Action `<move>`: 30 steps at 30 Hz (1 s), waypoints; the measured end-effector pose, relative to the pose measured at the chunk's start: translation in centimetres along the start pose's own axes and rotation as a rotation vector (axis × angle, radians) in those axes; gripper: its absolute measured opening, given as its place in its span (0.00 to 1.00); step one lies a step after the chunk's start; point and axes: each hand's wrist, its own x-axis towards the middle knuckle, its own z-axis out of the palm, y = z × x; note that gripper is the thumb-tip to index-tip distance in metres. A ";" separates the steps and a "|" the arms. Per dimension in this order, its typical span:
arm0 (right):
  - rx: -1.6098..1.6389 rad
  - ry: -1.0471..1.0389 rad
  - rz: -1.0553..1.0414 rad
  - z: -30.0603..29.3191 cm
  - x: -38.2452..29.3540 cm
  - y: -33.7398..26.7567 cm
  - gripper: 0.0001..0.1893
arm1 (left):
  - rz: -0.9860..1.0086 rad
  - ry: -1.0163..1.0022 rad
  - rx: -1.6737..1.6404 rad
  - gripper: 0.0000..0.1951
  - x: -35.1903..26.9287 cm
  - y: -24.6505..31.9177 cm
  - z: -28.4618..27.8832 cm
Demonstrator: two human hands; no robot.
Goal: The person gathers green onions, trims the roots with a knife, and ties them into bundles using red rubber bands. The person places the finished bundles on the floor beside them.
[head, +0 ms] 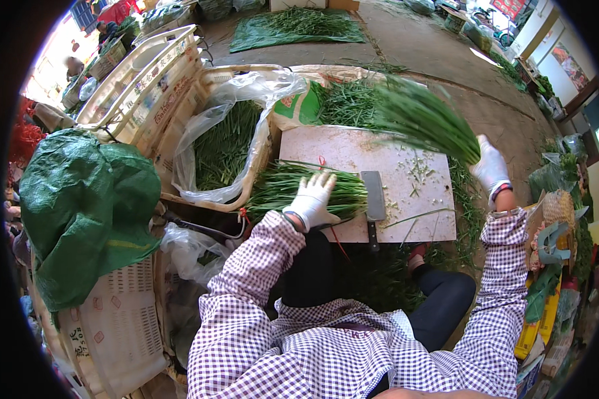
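Note:
Gripped at its stem end, a bunch of long green chives point(424, 117) is in my right hand point(491, 164), raised past the right edge of a white board point(329, 147). The bunch is blurred. My left hand point(312, 200), white-gloved like the right, lies flat with spread fingers on a larger pile of chives point(274, 187) at the board's left. Beside the pale cut ends of that pile rests a cleaver point(373, 197), its black handle over the board's near edge. Trimmed bits point(419, 169) are scattered on the board. A red tie point(322, 160) shows by the pile.
Left of the board stands a plastic crate point(239, 204) lined with clear film point(184, 169), holding more chives. Loose greens point(352, 102) lie on a sack beyond the board. A green sack point(85, 214) covers crates at left. Farther off, greens lie on a green sheet point(249, 37).

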 end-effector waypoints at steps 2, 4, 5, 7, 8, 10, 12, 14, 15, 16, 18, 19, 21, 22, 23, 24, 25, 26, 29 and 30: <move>0.205 0.091 -0.105 -0.3 0.3 -2.0 0.28 | 0.150 0.119 -0.091 0.40 -2.0 2.7 -0.9; 0.360 0.154 -0.147 1.3 0.6 -4.7 0.32 | 0.251 0.102 -0.313 0.25 -3.0 5.7 -1.3; 0.478 0.169 -0.193 2.8 0.6 -6.2 0.30 | 0.266 0.070 -0.442 0.19 -3.3 7.2 -1.3; 0.610 0.200 -0.312 7.0 0.5 -9.3 0.27 | 0.407 0.268 -0.490 0.11 -3.6 8.9 -1.3; 0.649 0.252 -0.338 9.9 0.4 -11.2 0.27 | 0.451 0.309 -0.493 0.14 -3.8 9.3 -1.3; 0.710 0.285 -0.526 15.5 -0.1 -13.6 0.27 | 0.455 0.403 -0.428 0.18 -3.2 9.5 -1.1; 0.499 0.107 -0.589 20.5 -0.2 -14.3 0.27 | 0.422 0.406 -0.360 0.23 -2.8 8.8 -1.0; 0.173 -0.019 -0.724 24.8 0.4 -14.5 0.19 | 0.384 0.429 -0.305 0.26 -1.9 7.6 -0.9; -0.018 -0.180 -0.704 26.3 0.5 -14.2 0.16 | 0.312 0.454 -0.216 0.27 -1.6 7.1 -0.9; 0.126 -0.129 -0.737 27.5 0.2 -13.9 0.14 | 0.225 0.392 -0.190 0.34 -1.1 6.5 -1.0; 0.076 -0.082 -0.668 28.5 0.1 -13.3 0.09 | 0.134 0.321 0.032 0.48 -0.1 4.9 -1.2; 0.134 0.016 -0.725 28.6 0.0 -13.2 0.08 | 0.090 0.272 0.134 0.52 0.6 4.2 -1.3; 0.222 0.169 -0.805 28.0 -0.4 -13.3 0.07 | 0.048 0.220 0.154 0.58 2.0 3.2 -1.2; 0.226 0.140 -0.776 27.6 -0.7 -13.6 0.07 | 0.043 0.193 0.162 0.59 2.7 2.7 -1.1; 0.086 0.201 -0.859 27.2 -1.2 -13.7 0.08 | 0.066 0.201 0.167 0.60 3.4 2.3 -0.9; 0.052 0.203 -0.876 26.8 -1.5 -13.9 0.08 | 0.035 0.171 0.114 0.62 3.9 1.8 -0.6; 0.014 0.218 -0.876 26.6 -1.9 -14.1 0.09 | 0.040 0.173 0.073 0.61 4.0 1.4 -0.2; -0.055 0.244 -0.881 26.3 -2.2 -13.9 0.09 | -0.003 0.061 -0.067 0.60 4.2 1.0 0.1; -0.077 0.204 -0.717 26.1 -2.5 -12.0 0.11 | -0.087 -0.027 -0.113 0.57 4.3 0.3 1.3; -0.098 0.228 -0.636 26.0 -2.5 -10.6 0.11 | -0.063 -0.021 -0.073 0.57 4.3 0.2 1.7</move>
